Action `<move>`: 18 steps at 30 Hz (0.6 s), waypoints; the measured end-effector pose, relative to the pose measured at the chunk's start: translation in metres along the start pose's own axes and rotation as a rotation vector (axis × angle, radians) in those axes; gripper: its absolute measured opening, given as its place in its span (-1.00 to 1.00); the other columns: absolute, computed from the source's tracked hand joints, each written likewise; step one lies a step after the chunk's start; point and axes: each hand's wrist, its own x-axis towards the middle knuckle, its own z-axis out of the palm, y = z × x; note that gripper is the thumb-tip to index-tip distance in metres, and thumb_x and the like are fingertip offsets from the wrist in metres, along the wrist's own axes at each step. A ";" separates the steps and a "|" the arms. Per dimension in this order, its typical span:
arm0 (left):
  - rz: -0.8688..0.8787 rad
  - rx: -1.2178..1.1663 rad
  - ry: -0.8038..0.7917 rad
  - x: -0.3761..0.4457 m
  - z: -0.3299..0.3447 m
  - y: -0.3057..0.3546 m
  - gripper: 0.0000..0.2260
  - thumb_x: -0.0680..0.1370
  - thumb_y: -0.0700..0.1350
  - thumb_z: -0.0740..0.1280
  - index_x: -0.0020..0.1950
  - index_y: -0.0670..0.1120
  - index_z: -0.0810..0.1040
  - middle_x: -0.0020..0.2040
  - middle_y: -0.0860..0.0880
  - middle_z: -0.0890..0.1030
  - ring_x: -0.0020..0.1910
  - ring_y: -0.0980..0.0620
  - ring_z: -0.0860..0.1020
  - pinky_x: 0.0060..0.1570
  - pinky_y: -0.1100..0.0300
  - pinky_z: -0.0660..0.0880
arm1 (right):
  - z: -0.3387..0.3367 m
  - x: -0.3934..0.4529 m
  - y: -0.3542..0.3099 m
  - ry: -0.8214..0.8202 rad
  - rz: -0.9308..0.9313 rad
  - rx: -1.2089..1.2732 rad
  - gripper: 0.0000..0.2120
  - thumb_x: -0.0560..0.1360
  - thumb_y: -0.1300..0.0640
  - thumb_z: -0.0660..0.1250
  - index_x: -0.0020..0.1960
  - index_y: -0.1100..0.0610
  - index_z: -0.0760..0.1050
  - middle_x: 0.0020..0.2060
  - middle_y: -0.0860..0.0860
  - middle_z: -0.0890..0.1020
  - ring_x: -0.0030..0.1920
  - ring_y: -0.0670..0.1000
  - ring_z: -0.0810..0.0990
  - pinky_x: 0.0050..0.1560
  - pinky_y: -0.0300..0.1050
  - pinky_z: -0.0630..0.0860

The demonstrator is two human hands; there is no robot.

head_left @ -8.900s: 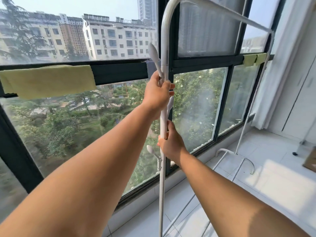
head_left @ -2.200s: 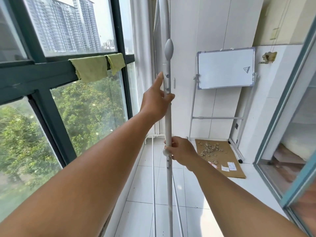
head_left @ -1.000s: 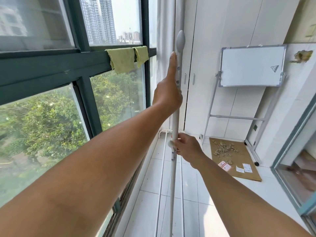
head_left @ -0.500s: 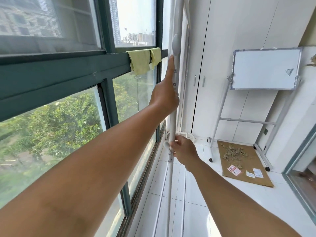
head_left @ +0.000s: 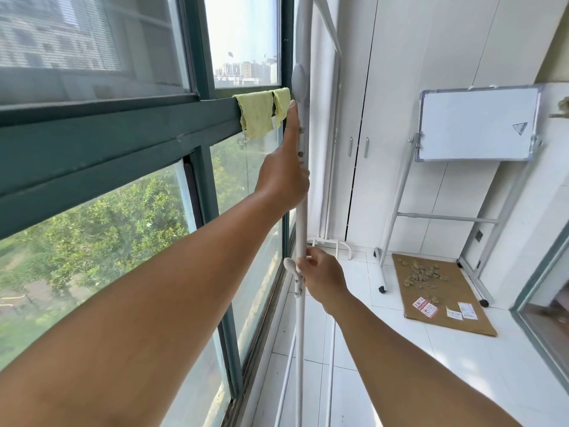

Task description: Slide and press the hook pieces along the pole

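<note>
Hands [head_left: 284,177] grip white rack pole [head_left: 301,223], left forefinger straight.

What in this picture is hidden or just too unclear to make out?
- Head view: the top of the white rack pole is cut off by the upper edge, its foot by the lower edge.
- The left hand covers part of the pole; only its back shows.
- The right hand hides the pole behind the lower white knob.
- The print on the small cards on the cardboard is too small to read.
</note>
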 end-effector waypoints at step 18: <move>-0.120 -0.088 0.005 -0.009 0.008 0.003 -0.39 0.58 -0.25 0.15 0.48 0.21 -0.05 0.10 -0.13 0.53 -0.28 0.12 0.43 -0.40 0.25 0.42 | -0.007 -0.002 -0.002 -0.080 0.064 -0.008 -0.78 0.53 0.16 0.18 0.12 0.15 0.52 -0.24 0.06 0.61 -0.27 0.08 0.56 -0.09 -0.02 0.56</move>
